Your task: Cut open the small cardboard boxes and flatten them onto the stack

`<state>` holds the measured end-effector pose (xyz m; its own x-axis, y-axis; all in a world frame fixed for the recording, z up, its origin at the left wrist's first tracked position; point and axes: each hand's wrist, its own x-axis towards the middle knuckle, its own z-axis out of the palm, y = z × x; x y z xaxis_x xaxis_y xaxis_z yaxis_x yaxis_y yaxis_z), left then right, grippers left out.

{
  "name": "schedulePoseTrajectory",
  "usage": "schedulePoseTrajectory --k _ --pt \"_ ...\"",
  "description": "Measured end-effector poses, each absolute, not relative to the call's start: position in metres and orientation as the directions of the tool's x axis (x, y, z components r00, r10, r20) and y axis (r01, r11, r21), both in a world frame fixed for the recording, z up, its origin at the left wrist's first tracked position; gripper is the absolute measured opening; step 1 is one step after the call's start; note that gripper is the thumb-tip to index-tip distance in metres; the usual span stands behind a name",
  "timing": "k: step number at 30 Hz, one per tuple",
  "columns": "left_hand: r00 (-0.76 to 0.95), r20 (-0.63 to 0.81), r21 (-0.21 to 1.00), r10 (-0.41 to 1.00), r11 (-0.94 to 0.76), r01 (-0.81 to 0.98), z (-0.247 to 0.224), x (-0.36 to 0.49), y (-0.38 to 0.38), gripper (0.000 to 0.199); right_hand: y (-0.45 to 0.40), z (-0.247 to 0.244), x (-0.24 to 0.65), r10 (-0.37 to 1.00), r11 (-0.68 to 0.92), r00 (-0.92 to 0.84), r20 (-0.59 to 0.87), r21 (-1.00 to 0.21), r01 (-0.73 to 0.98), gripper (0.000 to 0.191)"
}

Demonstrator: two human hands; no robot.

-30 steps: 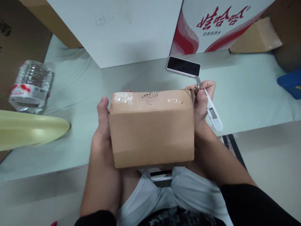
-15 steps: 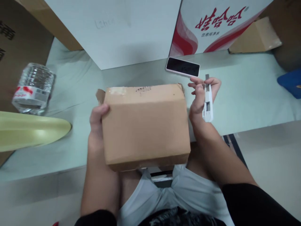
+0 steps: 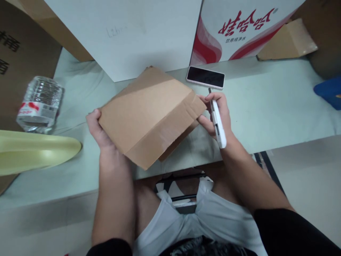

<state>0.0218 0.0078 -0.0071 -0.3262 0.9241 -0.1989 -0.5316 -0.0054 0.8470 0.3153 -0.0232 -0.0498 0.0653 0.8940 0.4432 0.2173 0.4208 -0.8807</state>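
Observation:
A brown cardboard box (image 3: 144, 110) is tilted and turned above the green-covered table, with flaps standing out on its near right side. My left hand (image 3: 99, 129) grips its left corner, thumb on top. At the right, my right hand (image 3: 217, 113) holds a white utility knife (image 3: 218, 124) with the blade extended and pointing away from me. The fingers of that hand also touch the box's right flap edge. What is inside the box is hidden.
A phone (image 3: 205, 77) lies behind my right hand, before white cartons (image 3: 128, 39). On the left are a clear water bottle (image 3: 39, 103) and a yellow-green curved object (image 3: 39, 149). A blue object (image 3: 329, 93) sits at the right edge of the table (image 3: 282, 106).
The box has rotated and tilted, bringing its flapped side into view. My right hand has moved left to the box with the knife. My left hand has shifted slightly left.

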Motion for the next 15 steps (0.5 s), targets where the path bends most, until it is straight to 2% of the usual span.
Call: schedulePoseTrajectory --k 4,10,13,15 --pt "-0.311 -0.181 0.818 0.933 -0.032 -0.574 -0.006 0.036 0.007 0.044 -0.02 -0.057 0.315 0.906 0.352 0.097 0.413 -0.86 0.369 0.067" --pt "-0.242 -0.101 0.846 0.965 -0.045 -0.532 -0.008 0.04 0.002 0.036 -0.014 -0.064 0.31 0.828 0.336 0.321 0.459 -0.866 0.37 0.052" --pt "-0.233 -0.026 0.858 0.972 -0.098 -0.505 -0.009 0.042 0.0 0.035 -0.013 -0.066 0.312 0.843 0.238 0.359 0.4 -0.877 0.417 0.054" --pt "-0.252 0.015 0.852 0.968 -0.144 -0.504 -0.01 0.044 0.0 0.038 -0.013 -0.066 0.313 0.86 0.147 0.388 0.333 -0.887 0.437 0.048"
